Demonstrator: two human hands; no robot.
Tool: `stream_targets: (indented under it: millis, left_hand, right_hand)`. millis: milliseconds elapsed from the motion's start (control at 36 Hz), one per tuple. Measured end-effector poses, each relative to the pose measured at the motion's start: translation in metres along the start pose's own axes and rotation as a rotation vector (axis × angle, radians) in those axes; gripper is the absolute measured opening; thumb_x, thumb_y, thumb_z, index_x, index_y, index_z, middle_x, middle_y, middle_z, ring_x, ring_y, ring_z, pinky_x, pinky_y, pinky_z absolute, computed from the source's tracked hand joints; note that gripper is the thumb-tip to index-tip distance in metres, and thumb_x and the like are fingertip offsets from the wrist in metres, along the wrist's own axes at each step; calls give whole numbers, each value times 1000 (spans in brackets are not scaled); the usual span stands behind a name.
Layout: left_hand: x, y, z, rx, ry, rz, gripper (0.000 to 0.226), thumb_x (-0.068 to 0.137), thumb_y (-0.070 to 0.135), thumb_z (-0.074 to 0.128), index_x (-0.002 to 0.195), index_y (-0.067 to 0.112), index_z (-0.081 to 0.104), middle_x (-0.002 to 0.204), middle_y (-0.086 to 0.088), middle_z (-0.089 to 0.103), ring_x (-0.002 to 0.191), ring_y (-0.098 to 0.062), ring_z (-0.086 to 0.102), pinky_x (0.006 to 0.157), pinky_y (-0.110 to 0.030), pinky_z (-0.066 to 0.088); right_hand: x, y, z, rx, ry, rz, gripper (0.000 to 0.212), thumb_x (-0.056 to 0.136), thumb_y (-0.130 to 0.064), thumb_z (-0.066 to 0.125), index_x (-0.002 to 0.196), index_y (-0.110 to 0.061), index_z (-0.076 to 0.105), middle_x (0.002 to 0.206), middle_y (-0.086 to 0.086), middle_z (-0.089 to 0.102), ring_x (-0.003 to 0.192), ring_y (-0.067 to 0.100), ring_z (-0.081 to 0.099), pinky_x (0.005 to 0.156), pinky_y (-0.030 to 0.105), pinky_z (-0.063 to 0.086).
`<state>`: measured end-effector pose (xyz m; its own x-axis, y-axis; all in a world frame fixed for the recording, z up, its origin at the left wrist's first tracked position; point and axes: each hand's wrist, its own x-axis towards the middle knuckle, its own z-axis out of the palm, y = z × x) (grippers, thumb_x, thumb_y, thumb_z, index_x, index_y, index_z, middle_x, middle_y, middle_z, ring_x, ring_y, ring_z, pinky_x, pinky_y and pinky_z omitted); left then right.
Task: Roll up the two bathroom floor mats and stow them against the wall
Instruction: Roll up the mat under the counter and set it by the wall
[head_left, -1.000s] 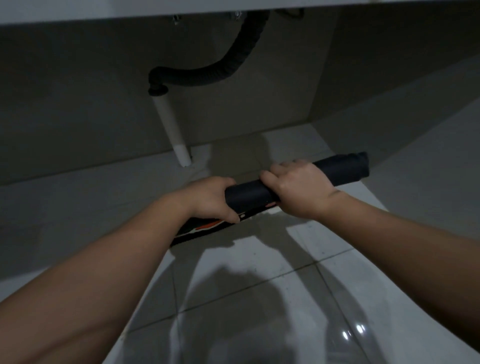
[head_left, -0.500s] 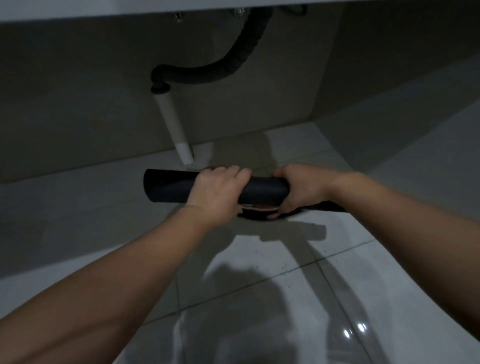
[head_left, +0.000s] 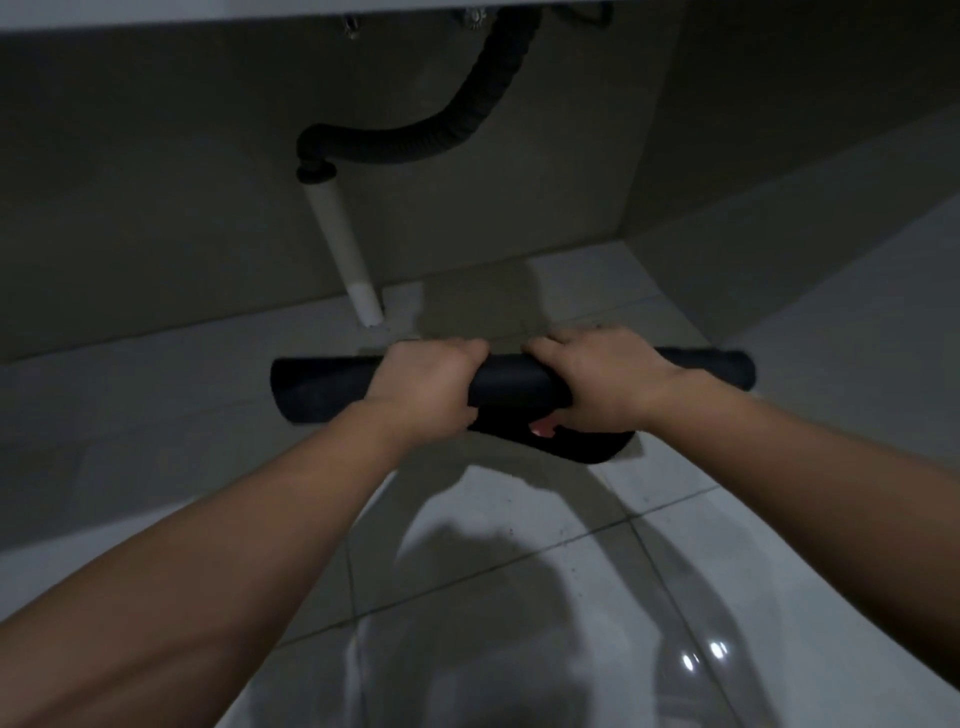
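since half a second ago the rolled mat (head_left: 514, 382) has swung level and now lies straight across the view, its right end sticking out past the right hand (head_left: 608, 387) where before that end was mostly hidden behind the wrist. both hands have closed in toward the middle of the roll, and the left hand (head_left: 428, 387) sits a little further right than it did.

the mat is a dark roll held crosswise above the tiled floor (head_left: 519, 623), near the foot of the back wall (head_left: 156, 208) and well apart from the side wall on the right. its left end pokes out beyond the left hand as an open dark tube mouth. a loose dark flap with a small spot of pink or red hangs under the roll between the two hands.

the fingers of both hands are curled over the top of the roll and closed around it, knuckles facing the camera, thumbs tucked underneath. the hands are near each other with a short stretch of bare roll between them.

behind the roll a white drain pipe (head_left: 343, 254) rises tilted from the floor and joins a black ribbed hose (head_left: 415, 148) that curves up toward the underside of a basin. shadows of the arms fall on the glossy tiles.
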<state>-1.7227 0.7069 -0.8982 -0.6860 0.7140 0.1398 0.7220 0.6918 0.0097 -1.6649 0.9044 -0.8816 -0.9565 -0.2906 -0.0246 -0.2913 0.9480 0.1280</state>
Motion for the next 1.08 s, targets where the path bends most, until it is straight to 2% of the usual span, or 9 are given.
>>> stream_targets:
  millis: [111,194,306,389,528,667,833,972,1083]
  left_hand:
    - [-4,4,8,168,209,137,40,58,28,75,95,16,62,76,-4,64,65,-29,61,54,-31,40]
    - [-4,8,14,149,307,147,47,58,27,77,100,14,63,77,-6,65,66,-30,61,57,-33,44]
    - [-1,7,14,158,243,116,61,55,28,79,111,14,58,90,-7,65,76,-31,62,65,-36,45]
    - [3,6,6,79,61,35,61,64,33,73,118,20,50,107,-4,62,94,-29,59,76,-37,42]
    - [11,-3,2,-195,-219,-108,74,60,51,75,125,30,45,112,4,61,95,-22,61,74,-33,51]
    - [8,-11,3,-352,-331,-169,61,55,46,78,109,34,51,98,7,64,83,-18,61,72,-34,53]
    - [0,-9,7,17,-1,-52,31,71,31,69,97,22,55,89,-1,65,79,-26,62,58,-29,42]
    - [-5,-9,16,146,257,42,32,56,22,77,84,15,62,69,-7,63,58,-30,60,50,-33,45]
    - [-2,-2,20,184,340,93,41,55,23,75,93,15,63,73,-6,63,62,-30,60,60,-35,45]
  right_hand:
    - [1,7,-8,477,-352,106,61,65,-37,80,118,-29,51,105,-2,64,91,21,62,76,34,51]
    - [0,10,-12,571,-396,150,53,63,-31,82,107,-31,52,99,-3,64,88,19,63,76,34,52]
    - [0,3,-9,465,-273,180,45,61,-41,82,97,-33,55,83,-7,63,76,19,63,62,29,47]
    - [-2,-2,-5,229,-140,156,45,68,-48,74,104,-31,53,89,-4,65,80,23,63,61,28,41]
    - [-8,-5,7,-189,195,-17,40,75,-19,63,114,-16,52,92,8,63,74,30,61,56,34,37]
    - [-10,-10,17,-232,347,-72,50,66,-13,71,114,-9,57,81,11,63,62,31,58,54,36,43]
    - [-4,-5,5,15,-35,15,73,72,-36,70,136,-24,38,113,6,53,96,30,57,77,35,42]
    - [-5,16,-2,509,-246,122,67,66,-35,80,126,-28,50,113,-2,62,96,21,61,82,36,52]
    - [-10,22,-5,560,-365,153,54,64,-33,82,108,-30,52,100,-5,60,89,19,60,76,33,50]
